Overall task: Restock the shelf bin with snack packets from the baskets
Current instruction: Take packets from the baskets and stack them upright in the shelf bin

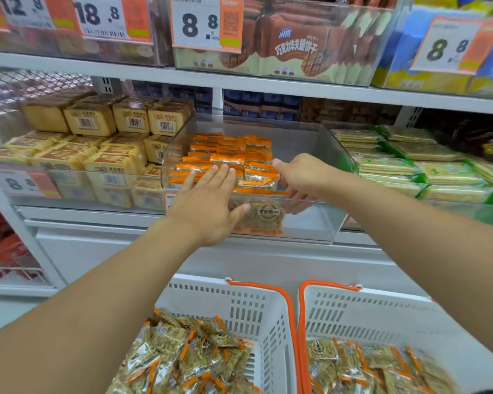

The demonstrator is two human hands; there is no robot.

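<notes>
Two white baskets [241, 305] with orange handles stand below shelf, both holding orange-edged snack packets [188, 356]. More such packets stacked in clear shelf bin [305, 223] at middle shelf. Left hand [208, 200] lies flat on stack, fingers straight, gripping nothing. Right hand [299, 177] reaches into bin, fingers curled behind front wall; cannot tell whether it grasps anything. Price tags [202, 22] above read 8.8 and 18.8; neighbouring bins hold yellow cakes [97, 155].

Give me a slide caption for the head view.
Both hands press orange snack packets into the clear shelf bin above two baskets.
</notes>
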